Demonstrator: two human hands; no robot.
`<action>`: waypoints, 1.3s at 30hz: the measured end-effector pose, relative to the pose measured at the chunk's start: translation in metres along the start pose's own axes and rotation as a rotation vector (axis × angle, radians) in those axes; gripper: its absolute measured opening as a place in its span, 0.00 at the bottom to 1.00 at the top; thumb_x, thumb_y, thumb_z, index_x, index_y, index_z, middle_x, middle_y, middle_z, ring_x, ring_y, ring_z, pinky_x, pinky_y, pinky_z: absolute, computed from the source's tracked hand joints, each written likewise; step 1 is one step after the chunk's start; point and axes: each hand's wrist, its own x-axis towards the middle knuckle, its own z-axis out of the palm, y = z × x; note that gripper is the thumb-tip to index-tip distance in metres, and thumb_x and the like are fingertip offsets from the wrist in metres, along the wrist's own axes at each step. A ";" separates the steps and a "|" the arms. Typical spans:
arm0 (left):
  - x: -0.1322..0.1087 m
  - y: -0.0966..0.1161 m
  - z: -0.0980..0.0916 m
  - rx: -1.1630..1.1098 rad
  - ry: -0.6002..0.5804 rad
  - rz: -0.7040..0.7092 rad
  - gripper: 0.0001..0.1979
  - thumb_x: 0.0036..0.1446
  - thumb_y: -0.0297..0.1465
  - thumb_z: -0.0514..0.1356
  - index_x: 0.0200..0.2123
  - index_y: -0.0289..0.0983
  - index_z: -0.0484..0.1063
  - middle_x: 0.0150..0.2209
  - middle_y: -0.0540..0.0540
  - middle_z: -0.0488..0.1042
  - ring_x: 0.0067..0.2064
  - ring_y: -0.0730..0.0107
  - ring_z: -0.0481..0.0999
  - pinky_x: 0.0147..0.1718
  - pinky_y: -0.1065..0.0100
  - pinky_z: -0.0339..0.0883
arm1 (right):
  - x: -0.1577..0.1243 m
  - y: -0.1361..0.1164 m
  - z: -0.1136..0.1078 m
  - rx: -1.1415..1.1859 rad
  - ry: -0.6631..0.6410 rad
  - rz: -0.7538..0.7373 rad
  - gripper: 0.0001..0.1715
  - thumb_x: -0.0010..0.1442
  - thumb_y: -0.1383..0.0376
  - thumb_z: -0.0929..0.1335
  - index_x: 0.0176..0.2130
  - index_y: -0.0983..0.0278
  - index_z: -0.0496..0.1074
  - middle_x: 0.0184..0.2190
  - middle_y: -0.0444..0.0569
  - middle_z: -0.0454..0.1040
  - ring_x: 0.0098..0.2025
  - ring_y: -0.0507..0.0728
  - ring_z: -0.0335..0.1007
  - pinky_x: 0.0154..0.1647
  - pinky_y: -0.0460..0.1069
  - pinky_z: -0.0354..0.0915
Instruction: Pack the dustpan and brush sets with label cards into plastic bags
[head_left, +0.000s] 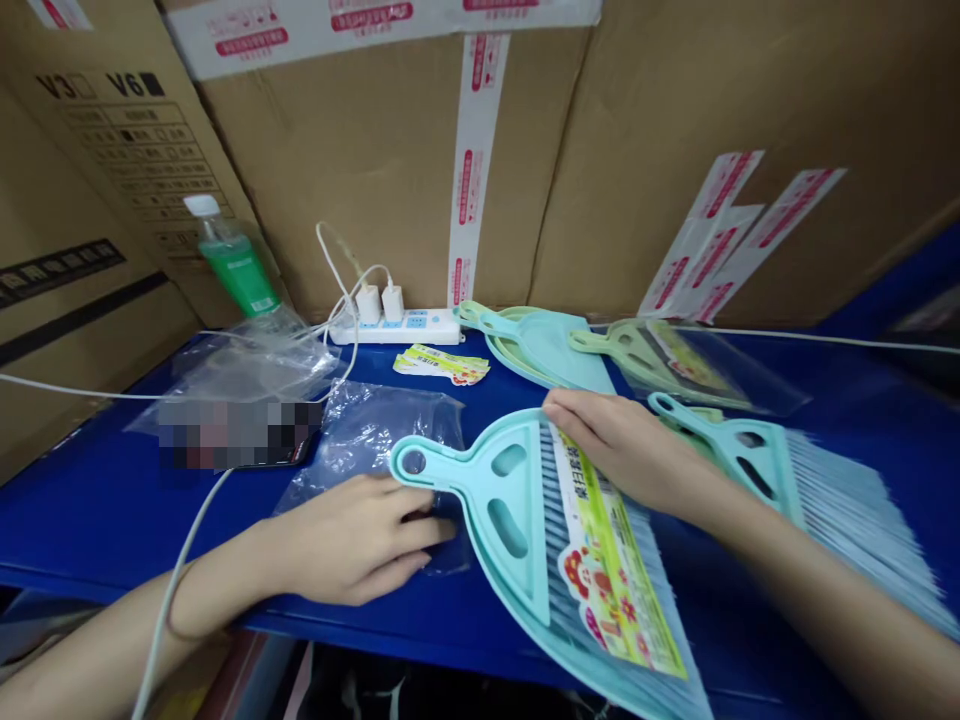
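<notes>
A light-blue dustpan (480,560) and a matching hand brush (517,470) are nested together, handles to the left. Across the bristles lies a yellow-green printed label card (615,560). My right hand (615,440) is closed on the far edge of this set, by the top of the card. My left hand (360,540) rests palm down on a clear plastic bag (390,410), its fingers loosely bent and apart, just beside the handle. Some of its fingertips are hidden.
Another blue brush (757,460) lies right, under my forearm. Behind are a blue dustpan (555,345), a bagged green set (667,365) and loose label cards (442,365). A power strip (420,327), cables, a phone (289,440), crumpled plastic (247,360) and a bottle (240,265) stand left, before cardboard boxes (375,150).
</notes>
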 end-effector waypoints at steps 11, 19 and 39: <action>-0.002 -0.003 -0.003 0.070 0.153 -0.020 0.16 0.64 0.23 0.44 0.46 0.35 0.70 0.34 0.44 0.69 0.34 0.66 0.69 0.32 0.68 0.67 | 0.005 0.006 -0.004 -0.158 -0.042 0.108 0.18 0.65 0.62 0.54 0.23 0.58 0.53 0.21 0.46 0.69 0.26 0.57 0.67 0.29 0.49 0.57; -0.003 -0.005 0.000 0.090 0.219 -0.062 0.15 0.63 0.22 0.45 0.40 0.35 0.71 0.34 0.44 0.70 0.33 0.67 0.69 0.33 0.68 0.67 | 0.005 0.018 -0.009 -0.236 -0.069 0.092 0.18 0.64 0.62 0.54 0.23 0.58 0.55 0.22 0.47 0.71 0.26 0.58 0.69 0.28 0.50 0.58; 0.003 0.005 0.008 -0.011 0.155 0.127 0.14 0.61 0.24 0.51 0.47 0.35 0.71 0.38 0.41 0.69 0.36 0.64 0.68 0.34 0.66 0.69 | -0.001 0.003 -0.004 -0.300 -0.066 0.103 0.18 0.66 0.63 0.55 0.25 0.59 0.59 0.27 0.47 0.76 0.30 0.59 0.74 0.29 0.50 0.57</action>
